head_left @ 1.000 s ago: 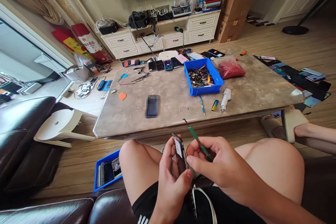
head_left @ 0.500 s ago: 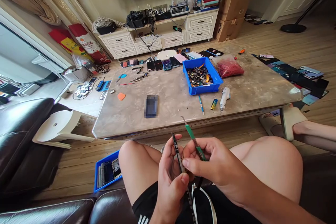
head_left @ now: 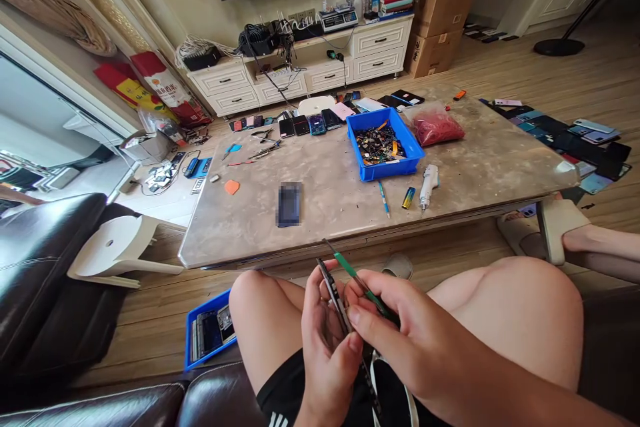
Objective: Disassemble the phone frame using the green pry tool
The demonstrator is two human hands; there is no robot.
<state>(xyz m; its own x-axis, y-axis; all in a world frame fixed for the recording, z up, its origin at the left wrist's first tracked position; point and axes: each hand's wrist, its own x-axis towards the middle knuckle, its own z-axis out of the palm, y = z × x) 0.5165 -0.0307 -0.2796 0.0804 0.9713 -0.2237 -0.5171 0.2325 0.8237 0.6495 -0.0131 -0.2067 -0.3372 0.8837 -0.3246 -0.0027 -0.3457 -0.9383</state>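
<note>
My left hand [head_left: 325,353] is closed around a thin dark phone [head_left: 334,293], seen almost edge-on and tilted, with small light parts along its side. My right hand [head_left: 395,327] grips a slim pry tool [head_left: 353,272] with a green handle and a thin metal tip. That tip points up and to the left, just above the phone's upper end. My right thumb and fingers press against the phone's side; what lies between them is hidden.
A stone-topped table [head_left: 240,227] stands ahead, holding a dark phone [head_left: 289,205], a blue bin [head_left: 390,170] of small parts, a white electric screwdriver [head_left: 429,187] and a red bag [head_left: 437,130]. A blue crate [head_left: 207,353] sits on the floor at left.
The pry tool has swung left and lower, its tip now nearer the phone's top end. The phone leans more to the left. Both hands keep their hold.
</note>
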